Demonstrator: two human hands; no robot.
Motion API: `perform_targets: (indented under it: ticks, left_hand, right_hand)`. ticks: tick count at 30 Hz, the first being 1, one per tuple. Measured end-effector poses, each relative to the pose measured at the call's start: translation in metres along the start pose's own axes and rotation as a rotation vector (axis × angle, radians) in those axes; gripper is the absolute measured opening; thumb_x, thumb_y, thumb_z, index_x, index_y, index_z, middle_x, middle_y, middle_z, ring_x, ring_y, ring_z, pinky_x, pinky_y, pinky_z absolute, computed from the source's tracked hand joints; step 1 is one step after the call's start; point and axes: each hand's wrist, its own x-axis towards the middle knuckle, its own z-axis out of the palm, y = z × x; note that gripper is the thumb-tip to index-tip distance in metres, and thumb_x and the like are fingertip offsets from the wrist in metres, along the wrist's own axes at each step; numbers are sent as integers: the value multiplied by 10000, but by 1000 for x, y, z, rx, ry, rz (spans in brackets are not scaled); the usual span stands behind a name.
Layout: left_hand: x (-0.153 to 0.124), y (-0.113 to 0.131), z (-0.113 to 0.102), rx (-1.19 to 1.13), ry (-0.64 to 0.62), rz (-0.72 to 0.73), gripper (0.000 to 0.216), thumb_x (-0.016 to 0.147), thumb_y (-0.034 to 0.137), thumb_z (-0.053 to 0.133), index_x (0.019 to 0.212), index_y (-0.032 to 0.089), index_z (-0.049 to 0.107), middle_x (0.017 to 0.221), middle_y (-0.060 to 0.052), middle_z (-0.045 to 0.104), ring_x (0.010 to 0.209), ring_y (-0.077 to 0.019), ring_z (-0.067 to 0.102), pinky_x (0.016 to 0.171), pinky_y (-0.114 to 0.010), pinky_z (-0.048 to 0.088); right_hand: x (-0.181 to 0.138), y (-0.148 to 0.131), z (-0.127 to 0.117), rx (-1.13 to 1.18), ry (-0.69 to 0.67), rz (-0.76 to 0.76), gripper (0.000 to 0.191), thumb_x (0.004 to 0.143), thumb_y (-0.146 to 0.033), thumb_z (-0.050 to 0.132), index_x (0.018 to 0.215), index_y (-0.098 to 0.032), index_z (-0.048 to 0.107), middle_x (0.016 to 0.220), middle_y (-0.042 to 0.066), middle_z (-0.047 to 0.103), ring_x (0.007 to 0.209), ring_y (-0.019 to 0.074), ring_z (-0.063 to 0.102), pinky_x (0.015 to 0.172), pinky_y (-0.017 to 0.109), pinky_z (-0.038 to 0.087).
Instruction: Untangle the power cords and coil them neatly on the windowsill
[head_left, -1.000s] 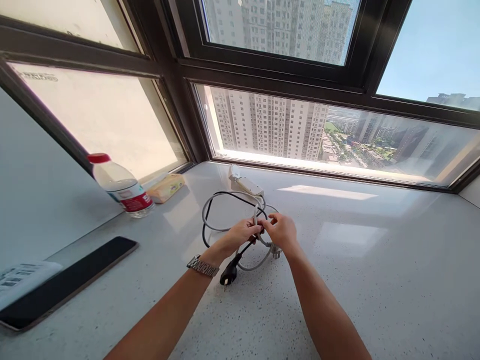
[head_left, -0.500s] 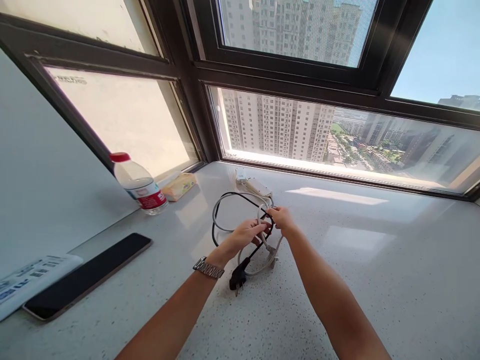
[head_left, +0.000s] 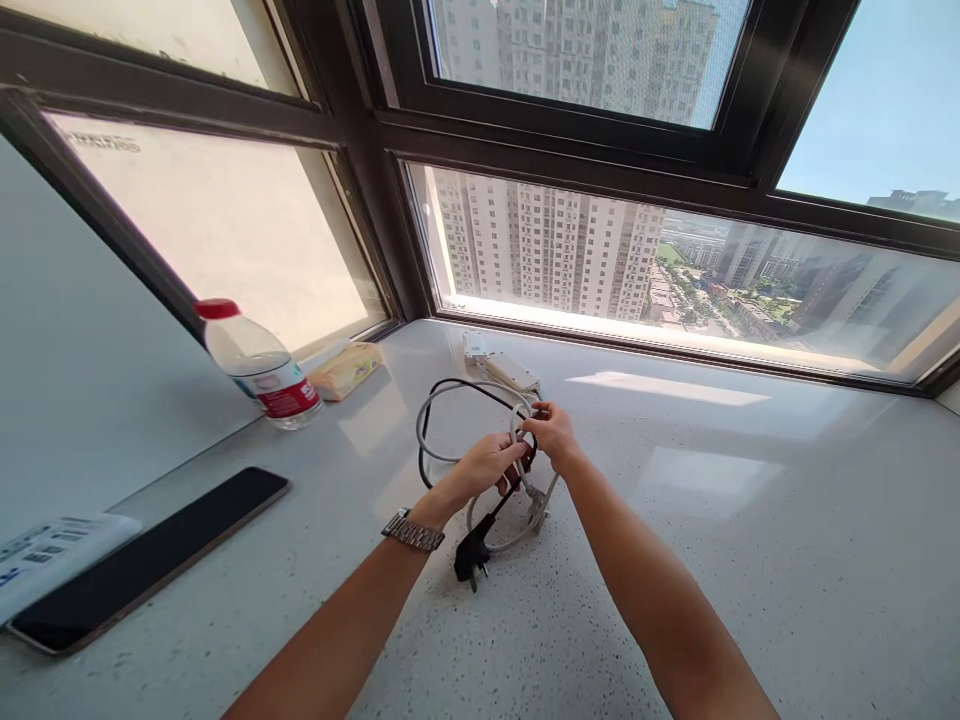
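A tangle of cables lies on the pale speckled sill: a grey cable in loops and a black cable ending in a black plug. My left hand, with a metal watch on the wrist, grips the cables where they cross. My right hand pinches the grey cable just beside it, fingertips nearly touching the left hand. The grey cable's plug hangs below my right wrist. A white power strip lies behind the loops.
A water bottle with a red cap stands at the left, a small yellow packet beside it. A dark phone and a white labelled strip lie at the near left. Dark window frames bound the sill at the back.
My right hand has moved up and away from me along the grey cable. The black plug has lifted and shifted slightly. The camera view has swayed sideways.
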Motion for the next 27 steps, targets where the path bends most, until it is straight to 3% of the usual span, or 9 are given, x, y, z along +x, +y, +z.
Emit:
perform_targets:
  ticks: [3, 6, 9, 11, 14, 16, 19, 23, 27]
  left_hand:
    - [-1, -1, -2, 20, 70, -10, 344, 640, 487, 534, 727, 155, 553, 668, -22, 583, 476, -140, 545, 394, -244, 376]
    - [0, -2, -6, 146, 282, 69, 234, 648, 400, 515, 681, 171, 550, 569, 22, 508, 474, -116, 473, 434, -232, 337]
    - [4, 0, -9, 202, 459, 176, 164, 634, 340, 536, 669, 181, 552, 558, 30, 486, 603, -139, 490, 542, -235, 361]
    - [9, 5, -9, 26, 367, 148, 223, 633, 367, 569, 743, 174, 588, 662, 0, 569, 727, -175, 544, 613, -248, 398]
    - [16, 10, -8, -343, 31, 42, 288, 637, 400, 621, 798, 161, 603, 797, -50, 625, 825, -208, 590, 679, -276, 445]
    - [19, 13, -6, -497, -88, 15, 244, 622, 323, 651, 799, 163, 597, 797, -43, 614, 792, -190, 595, 683, -280, 462]
    - [24, 14, 0, -557, -98, 16, 222, 575, 184, 629, 793, 158, 600, 729, -11, 577, 682, -138, 562, 664, -266, 470]
    - [25, 15, 5, -497, -81, 16, 201, 592, 201, 623, 783, 138, 616, 693, -15, 582, 658, -138, 559, 636, -255, 455]
    - [10, 27, -14, 4, 74, 120, 232, 655, 377, 679, 715, 155, 648, 667, -40, 630, 727, -209, 606, 648, -285, 452]
  right_hand:
    - [-4, 0, -5, -65, 26, -51, 318, 575, -266, 682, 873, -170, 626, 723, -8, 606, 643, 137, 543, 548, 235, 403]
    - [-7, -1, -10, -42, 62, -104, 251, 582, -305, 666, 790, -173, 617, 691, -12, 590, 619, 131, 524, 529, 235, 390]
    - [-10, -2, -15, 43, 22, -139, 179, 596, -312, 622, 706, -173, 593, 582, -40, 538, 508, 98, 460, 464, 219, 348]
    - [-12, -5, -18, 71, -29, -151, 153, 593, -312, 603, 653, -173, 577, 513, -57, 497, 442, 80, 409, 425, 211, 316]
    - [-15, -10, -23, 121, -87, -141, 165, 576, -324, 604, 632, -171, 579, 484, -59, 505, 387, 69, 372, 379, 209, 290]
    - [-17, -14, -26, 173, -97, -129, 177, 561, -327, 608, 640, -171, 583, 491, -55, 527, 376, 67, 368, 362, 209, 285]
    - [-17, -15, -30, 219, -82, -117, 182, 544, -321, 614, 645, -175, 576, 482, -62, 523, 381, 69, 372, 356, 203, 283]
    - [-18, -9, -36, 220, -62, -129, 170, 552, -313, 612, 647, -181, 561, 475, -66, 506, 397, 72, 380, 371, 202, 281]
    - [-22, -6, -47, 188, -56, -171, 162, 580, -326, 618, 617, -190, 540, 474, -77, 453, 406, 65, 356, 392, 208, 276]
